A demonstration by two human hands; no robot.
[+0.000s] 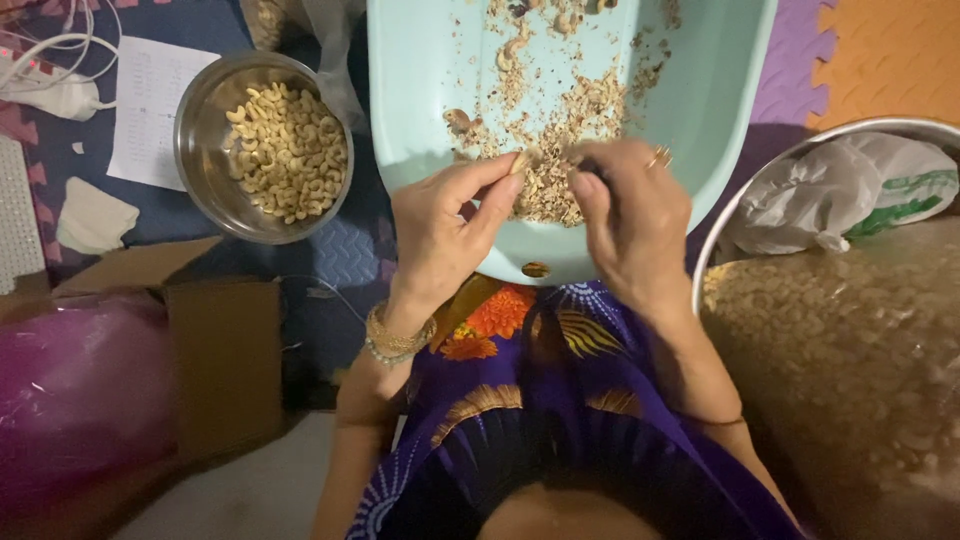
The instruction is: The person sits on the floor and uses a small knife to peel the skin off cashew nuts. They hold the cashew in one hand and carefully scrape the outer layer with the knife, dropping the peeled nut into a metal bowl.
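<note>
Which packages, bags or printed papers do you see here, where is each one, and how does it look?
Printed paper sheet: top left, under the steel bowl's edge; white rectangle with small dark print.
Cardboard box: lower left; brown, flaps open.
Pink plastic bag: bottom left; glossy magenta, bulging.
Crumpled plastic bag: right, in the large metal basin; white with green marks.
No screens or signs.

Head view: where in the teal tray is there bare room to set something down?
The teal tray is bare along its left side and right wall. The middle is crowded with husk scraps, where the left hand and right hand work.
</note>
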